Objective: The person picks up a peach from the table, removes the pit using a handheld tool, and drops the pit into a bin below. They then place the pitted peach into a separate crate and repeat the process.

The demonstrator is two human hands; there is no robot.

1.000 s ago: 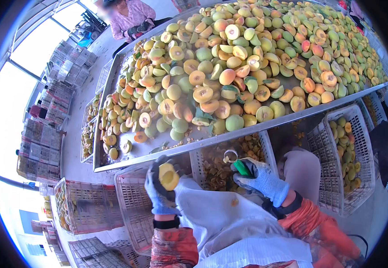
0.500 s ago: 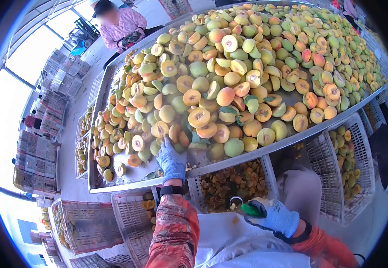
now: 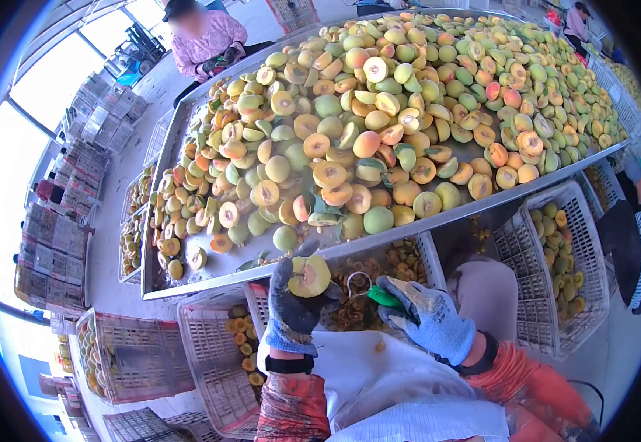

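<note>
Right, from my end the left hand (image 3: 291, 317) has the fruit half (image 3: 311, 277), cut face showing, just beside the near rim of the bench (image 3: 379, 241); its grip is partly closed, gloved fingers curled around the flesh. Over on the other side, the right hand (image 3: 438, 320) has its grip wrapped snugly round the green handle (image 3: 387, 296), whose metal ring (image 3: 359, 272) points at the fruit and sits near it, not touching. Here's what worries me: that round half looks smooth, perhaps wet, so a loose hold could let it twist out and drop towards the scraps (image 3: 409, 258) in the crate (image 3: 432, 261) below. Squeeze too hard and the flesh may bruise or split. If the ring comes in off-line or skids on the cut face, I can see it catching the left glove's fingers. The heaped fruit (image 3: 409, 132) is loose too, and a knock to the bench could send pieces rolling over the rim. As for writing, I can't read a brand or label anywhere, not on the handle, the gloves or the stacked crates (image 3: 51, 236).
</note>
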